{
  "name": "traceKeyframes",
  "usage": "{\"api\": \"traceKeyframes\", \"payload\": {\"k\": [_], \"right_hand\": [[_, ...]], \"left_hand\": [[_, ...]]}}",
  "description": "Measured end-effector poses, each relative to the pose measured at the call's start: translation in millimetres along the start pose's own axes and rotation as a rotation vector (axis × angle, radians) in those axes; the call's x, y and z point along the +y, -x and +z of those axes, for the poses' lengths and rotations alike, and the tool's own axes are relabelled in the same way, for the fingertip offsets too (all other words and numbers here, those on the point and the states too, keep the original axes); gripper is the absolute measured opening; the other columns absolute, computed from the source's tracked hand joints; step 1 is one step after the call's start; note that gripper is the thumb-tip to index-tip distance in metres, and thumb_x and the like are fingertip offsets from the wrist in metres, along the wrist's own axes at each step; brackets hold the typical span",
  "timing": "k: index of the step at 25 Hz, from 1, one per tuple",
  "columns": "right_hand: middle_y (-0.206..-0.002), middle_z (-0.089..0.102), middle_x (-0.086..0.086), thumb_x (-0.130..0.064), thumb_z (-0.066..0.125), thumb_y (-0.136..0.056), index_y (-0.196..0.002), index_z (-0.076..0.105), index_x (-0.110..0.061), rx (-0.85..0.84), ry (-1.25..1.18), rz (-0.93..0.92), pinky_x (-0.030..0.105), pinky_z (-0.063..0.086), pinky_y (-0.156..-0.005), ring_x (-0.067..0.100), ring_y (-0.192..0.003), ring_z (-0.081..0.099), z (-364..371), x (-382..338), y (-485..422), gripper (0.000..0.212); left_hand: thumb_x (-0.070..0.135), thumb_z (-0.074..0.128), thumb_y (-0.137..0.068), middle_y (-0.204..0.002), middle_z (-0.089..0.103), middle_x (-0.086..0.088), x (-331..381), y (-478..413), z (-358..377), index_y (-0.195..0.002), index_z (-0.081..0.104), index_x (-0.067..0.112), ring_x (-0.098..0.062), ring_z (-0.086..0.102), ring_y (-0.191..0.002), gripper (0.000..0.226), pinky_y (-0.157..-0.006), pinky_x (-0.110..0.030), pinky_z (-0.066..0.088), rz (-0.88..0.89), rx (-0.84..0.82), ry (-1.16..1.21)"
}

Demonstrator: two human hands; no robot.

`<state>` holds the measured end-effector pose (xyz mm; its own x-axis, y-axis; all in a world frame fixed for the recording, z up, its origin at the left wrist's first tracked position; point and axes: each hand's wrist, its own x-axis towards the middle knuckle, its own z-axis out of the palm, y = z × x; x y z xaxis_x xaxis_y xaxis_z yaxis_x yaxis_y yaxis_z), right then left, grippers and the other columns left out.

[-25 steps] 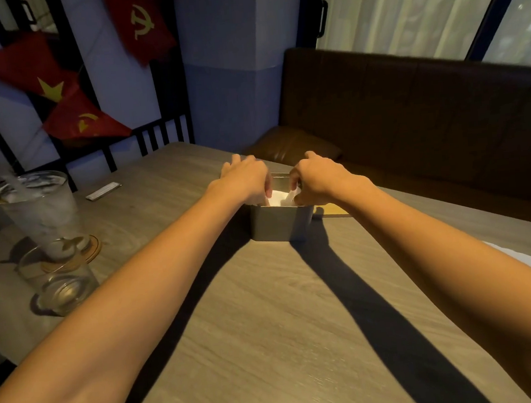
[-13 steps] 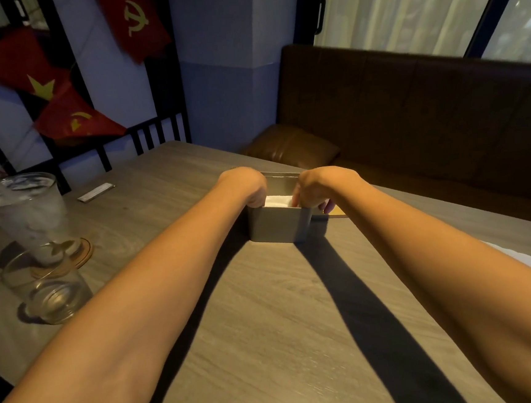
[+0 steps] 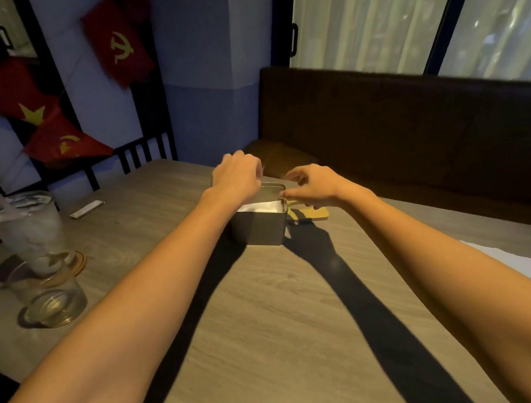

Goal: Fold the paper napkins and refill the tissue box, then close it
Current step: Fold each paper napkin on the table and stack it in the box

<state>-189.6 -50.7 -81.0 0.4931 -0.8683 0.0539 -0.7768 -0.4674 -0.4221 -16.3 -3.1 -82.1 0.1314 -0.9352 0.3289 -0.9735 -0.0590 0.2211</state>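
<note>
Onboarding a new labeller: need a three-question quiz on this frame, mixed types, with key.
1. True or false: the tissue box already has its lid on.
2. Multiple choice: what shows inside the box? A) white napkins B) ice cubes C) a red flag
3. Fill in: the tan lid lies flat on the table to the ___ of the box.

Key
1. False: the box top is open, with the left hand and right hand above its rim.
2. A
3. Right. It lies below the right hand and looks untouched.
</note>
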Motion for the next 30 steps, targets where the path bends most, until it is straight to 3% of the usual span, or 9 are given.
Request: {"api": "traceKeyframes", "payload": {"k": [2, 5, 9, 11, 16, 20, 25, 30], "right_hand": [[-0.145, 0.05, 0.006, -0.04, 0.066, -0.092, -0.145, 0.044, -0.017, 0.048, 0.01, 0.014, 0.03, 0.059, -0.08, 0.022, -0.113, 0.061, -14.8, 6.3, 20.3, 0.062], [-0.134, 0.056, 0.004, -0.042, 0.065, -0.091, -0.141, 0.047, -0.017, 0.049, 0.042, 0.065, 0.033, 0.059, -0.081, 0.021, -0.102, 0.064, -34.8, 21.4, 56.3, 0.058], [-0.135, 0.059, 0.007, -0.046, 0.064, -0.09, -0.134, 0.054, -0.018, 0.056, 0.152, 0.165, 0.043, 0.052, -0.098, 0.025, -0.115, 0.06, -45.5, 55.6, 111.3, 0.053], [-0.135, 0.059, 0.009, -0.043, 0.062, -0.092, -0.133, 0.055, -0.017, 0.052, 0.19, 0.227, 0.042, 0.051, -0.098, 0.027, -0.116, 0.059, -42.4, 78.3, 139.1, 0.05], [-0.132, 0.06, 0.012, -0.045, 0.061, -0.091, -0.134, 0.054, -0.017, 0.066, 0.327, 0.384, 0.044, 0.052, -0.095, 0.031, -0.114, 0.058, -11.7, 139.4, 198.4, 0.052], [-0.132, 0.057, 0.012, -0.055, 0.043, -0.095, -0.135, 0.051, -0.018, 0.12, 0.285, 0.459, 0.046, 0.049, -0.097, 0.031, -0.114, 0.055, 24.9, 160.7, 220.6, 0.054], [-0.144, 0.045, 0.015, -0.046, 0.024, -0.102, -0.145, 0.04, -0.014, 0.147, 0.273, 0.347, 0.049, 0.032, -0.112, 0.032, -0.13, 0.041, 59.2, 140.5, 213.5, 0.055], [-0.163, 0.017, 0.016, -0.049, 0.016, -0.103, -0.156, 0.02, -0.02, 0.04, 0.235, 0.233, 0.055, 0.007, -0.122, 0.041, -0.15, 0.011, 87.0, 88.1, 201.1, 0.061]], "left_hand": [[0.027, 0.064, -0.096, -0.122, 0.062, -0.003, 31.0, 13.0, -8.3, -0.112, 0.071, 0.023, -0.022, 0.056, -0.11, 0.018, -0.083, -0.033, 0.048, 0.087, 0.027, 0.092], [0.028, 0.063, -0.096, -0.114, 0.061, 0.002, 79.5, 40.7, -8.1, -0.111, 0.072, 0.025, -0.017, 0.058, -0.102, 0.018, -0.083, -0.034, 0.051, 0.186, -0.01, 0.192], [0.026, 0.058, -0.098, -0.117, 0.061, 0.001, 140.9, 77.2, 17.3, -0.119, 0.07, 0.025, -0.017, 0.06, -0.097, 0.024, -0.08, -0.035, 0.052, 0.246, -0.096, 0.258], [0.026, 0.056, -0.1, -0.123, 0.061, -0.001, 169.6, 95.0, 35.0, -0.126, 0.067, 0.024, -0.018, 0.06, -0.103, 0.028, -0.081, -0.031, 0.048, 0.26, -0.165, 0.267], [0.026, 0.056, -0.1, -0.147, 0.049, -0.005, 215.4, 125.7, 79.0, -0.145, 0.05, 0.026, -0.026, 0.048, -0.132, 0.045, -0.109, -0.043, 0.042, 0.316, -0.322, 0.275], [0.033, 0.047, -0.103, -0.152, 0.042, -0.005, 216.9, 139.5, 107.4, -0.152, 0.038, 0.031, -0.027, 0.037, -0.141, 0.049, -0.116, -0.047, 0.031, 0.318, -0.415, 0.232], [0.03, 0.036, -0.105, -0.148, 0.044, -0.002, 180.4, 147.5, 119.8, -0.153, 0.032, 0.034, -0.025, 0.038, -0.136, 0.048, -0.111, -0.044, 0.027, 0.291, -0.3, 0.264], [0.047, 0.023, -0.107, -0.151, 0.041, 0.001, 118.5, 144.6, 102.8, -0.153, 0.032, 0.043, -0.021, 0.034, -0.139, 0.047, -0.112, -0.044, 0.02, 0.272, -0.333, 0.245]]}}
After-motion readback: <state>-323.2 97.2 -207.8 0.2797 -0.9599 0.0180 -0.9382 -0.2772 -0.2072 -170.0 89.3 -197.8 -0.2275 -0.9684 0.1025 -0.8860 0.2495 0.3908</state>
